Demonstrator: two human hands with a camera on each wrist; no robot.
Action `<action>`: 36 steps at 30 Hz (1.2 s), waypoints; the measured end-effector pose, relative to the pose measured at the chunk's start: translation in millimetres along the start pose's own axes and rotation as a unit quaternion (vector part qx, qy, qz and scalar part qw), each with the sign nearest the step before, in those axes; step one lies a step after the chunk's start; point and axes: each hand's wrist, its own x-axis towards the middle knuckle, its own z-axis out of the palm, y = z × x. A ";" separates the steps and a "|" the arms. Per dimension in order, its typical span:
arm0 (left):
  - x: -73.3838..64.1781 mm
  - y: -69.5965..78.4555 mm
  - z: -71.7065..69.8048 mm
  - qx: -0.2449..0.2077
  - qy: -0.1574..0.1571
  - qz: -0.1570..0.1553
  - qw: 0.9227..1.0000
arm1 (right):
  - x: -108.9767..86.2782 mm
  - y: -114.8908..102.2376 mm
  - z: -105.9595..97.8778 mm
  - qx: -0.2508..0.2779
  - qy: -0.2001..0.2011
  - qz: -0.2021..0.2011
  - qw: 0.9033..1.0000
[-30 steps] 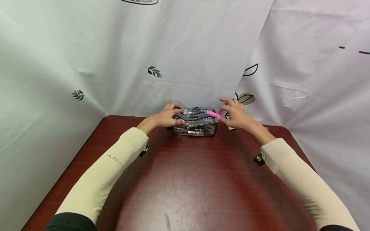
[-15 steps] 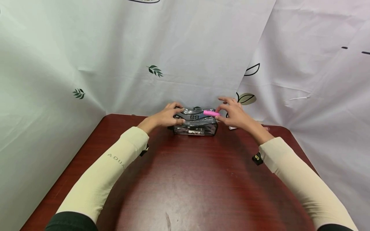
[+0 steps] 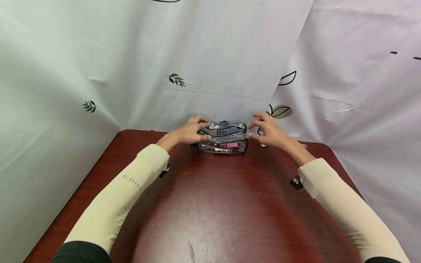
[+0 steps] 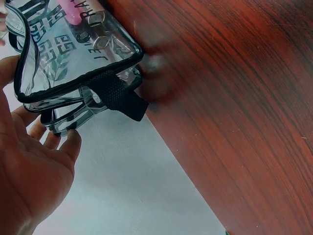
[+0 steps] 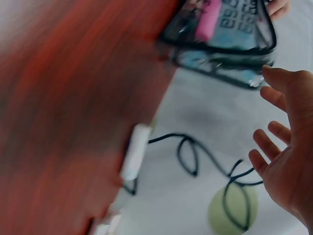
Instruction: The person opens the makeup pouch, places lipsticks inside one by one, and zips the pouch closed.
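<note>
A clear pouch with black piping stands at the table's back edge, its top open. My left hand grips the left end of the opening, thumb on the near side. In the left wrist view, fingertips curl at the pouch's edge beside a black fabric tab. Inside the pouch lies a pink marker, among other small items seen through the plastic. Just off the pouch's right end, my right hand has its fingers spread and holds nothing; its thumb tip overlaps the pouch's corner in the right wrist view.
A white cylindrical item lies at the table's back edge, right of the pouch, with another pale item farther along. A white curtain with leaf prints hangs directly behind the reddish-brown table.
The pink marker has gone from my right hand's pinch down into the pouch. My right fingers have spread and moved slightly right. The left hand keeps its grip.
</note>
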 end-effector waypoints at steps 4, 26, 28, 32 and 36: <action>0.7 1.4 0.1 0.004 0.001 0.001 1.000 | -19.5 21.3 -0.5 -0.012 -0.020 0.027 0.999; -3.4 -4.2 -0.7 -0.005 0.000 0.000 1.000 | -53.9 61.9 19.3 -0.121 -0.103 0.204 0.966; -3.1 -4.6 -1.0 -0.005 0.000 0.000 1.000 | -53.9 62.5 20.0 -0.122 -0.105 0.206 0.965; -2.9 -5.3 -1.4 -0.002 -0.001 0.001 1.000 | -53.6 61.3 21.8 -0.112 -0.107 0.217 0.964; -2.4 -6.0 -1.1 0.000 -0.001 0.000 1.000 | -53.2 60.1 23.7 -0.107 -0.107 0.223 0.963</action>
